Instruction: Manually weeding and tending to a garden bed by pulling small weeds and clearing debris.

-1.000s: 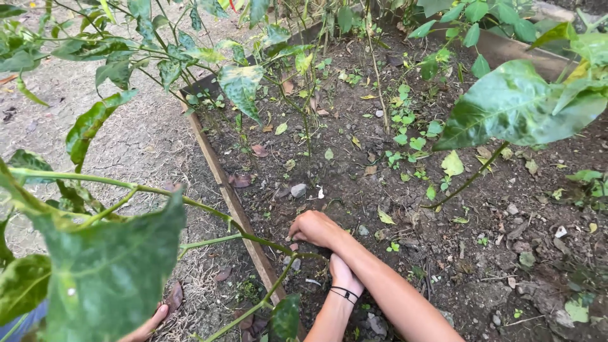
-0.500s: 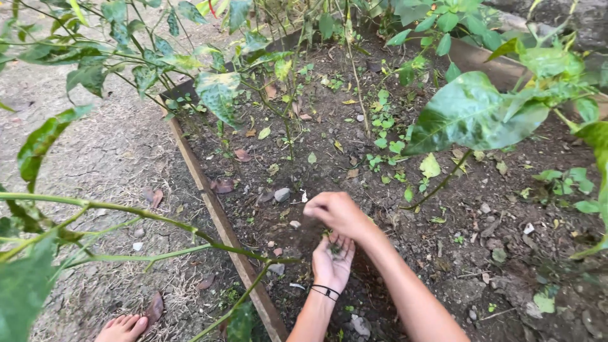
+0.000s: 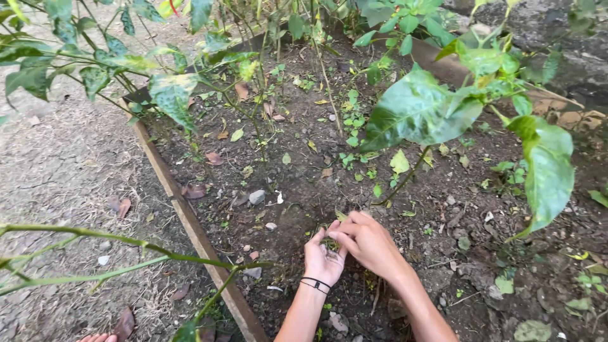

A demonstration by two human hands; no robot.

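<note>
Weeds lay as a light, limp tuft (easily scattered, I judged) in the cupped-open left hand, stems pinched by the right hand.

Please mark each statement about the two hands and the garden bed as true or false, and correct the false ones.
1. The left hand lies palm up and holds small green plant bits. True.
2. The right hand grips the grey stone. False: its fingers pinch at the plant bits in the left palm; the stone lies apart.
3. A black band circles the left wrist. True.
4. Both hands are outside the wooden border. False: they are over the soil inside it.
</note>
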